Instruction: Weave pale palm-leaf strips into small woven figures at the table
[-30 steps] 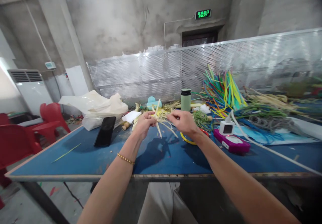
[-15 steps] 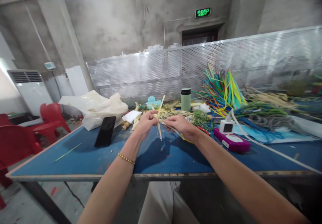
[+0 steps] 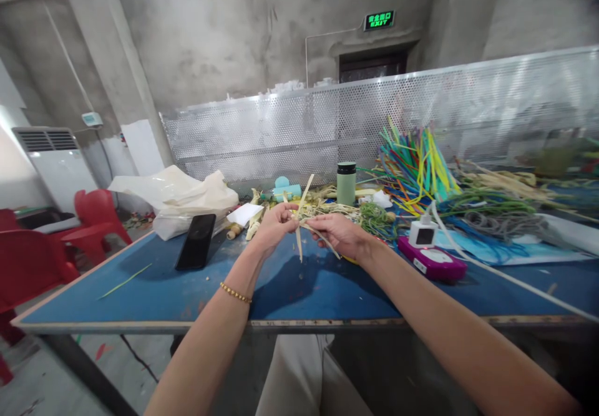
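Observation:
Pale, flat plant-like strips (image 3: 299, 241) cross one another between my two hands, above the blue table. My left hand (image 3: 276, 226) pinches them near the crossing, thumb against the fingers. One strip stands up past the fingertips and its other end hangs down. From the right, my right hand (image 3: 339, 232) grips a strip (image 3: 330, 247) whose end curves down below the fingers. The fingertips of both hands nearly meet. How the strips are joined at the crossing is too small to make out.
A black phone (image 3: 196, 241) lies left, by a white plastic bag (image 3: 187, 194). Behind my hands stands a green bottle (image 3: 346, 185). To the right are a colourful bundle of strips (image 3: 421, 173), a purple box (image 3: 435, 263) with a white charger (image 3: 422, 234), and a white cable (image 3: 496, 269).
My right hand, apart from the strips a second ago, has come in leftward and closed on one. The upright strip leans further right. My left hand has stayed nearly in place.

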A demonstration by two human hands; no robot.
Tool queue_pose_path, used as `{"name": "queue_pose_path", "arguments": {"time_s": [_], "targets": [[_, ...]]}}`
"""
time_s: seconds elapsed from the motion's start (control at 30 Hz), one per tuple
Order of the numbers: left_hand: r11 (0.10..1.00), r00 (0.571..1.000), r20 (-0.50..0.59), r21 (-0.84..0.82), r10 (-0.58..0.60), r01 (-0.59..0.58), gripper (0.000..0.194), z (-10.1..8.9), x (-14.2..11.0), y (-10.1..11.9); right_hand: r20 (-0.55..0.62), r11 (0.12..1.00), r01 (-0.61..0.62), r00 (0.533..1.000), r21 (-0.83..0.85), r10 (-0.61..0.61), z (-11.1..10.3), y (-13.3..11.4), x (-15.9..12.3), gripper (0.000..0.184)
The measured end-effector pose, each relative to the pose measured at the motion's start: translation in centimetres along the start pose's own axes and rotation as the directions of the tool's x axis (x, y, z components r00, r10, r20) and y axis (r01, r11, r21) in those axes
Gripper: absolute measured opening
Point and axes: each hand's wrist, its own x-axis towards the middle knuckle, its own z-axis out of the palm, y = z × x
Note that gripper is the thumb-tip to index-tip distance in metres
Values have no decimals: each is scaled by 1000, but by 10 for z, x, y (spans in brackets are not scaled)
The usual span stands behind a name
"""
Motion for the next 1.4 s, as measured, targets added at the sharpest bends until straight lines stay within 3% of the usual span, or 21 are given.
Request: {"name": "queue_pose_path", "arguments": {"time_s": [0.2,0.33,0.53,0.8,1.03,1.23,1.4], "targets": [[1000,999,-46,22,3,-2,37,0,2,-6,-50,1000,-9,999,21,10,-1,5,6,15],[1000,995,-95,23,5,-3,36,0,5,-11,-91,999,-20,996,43,24,0,7,8,23],[999,995,-97,35,14,-10,34,1,3,-9,37,994,-83,996,73,81,0,3,6,33],[1000,995,-101,-17,-24,22,32,5,3,-5,-11,999,48,999,25,-48,2,4,4,20],[994,988,-135,-92,-78,66,28,5,4,-8,-204,976,135,964,-169,-169,13,5,3,12],[966,973,-165,-227,-161,121,28,3,5,-12,-187,941,198,949,-275,-255,18,6,2,8],[923,967,-127,-347,-219,164,26,0,5,-10,-73,951,223,967,-213,-243,13,2,-1,5]]}}
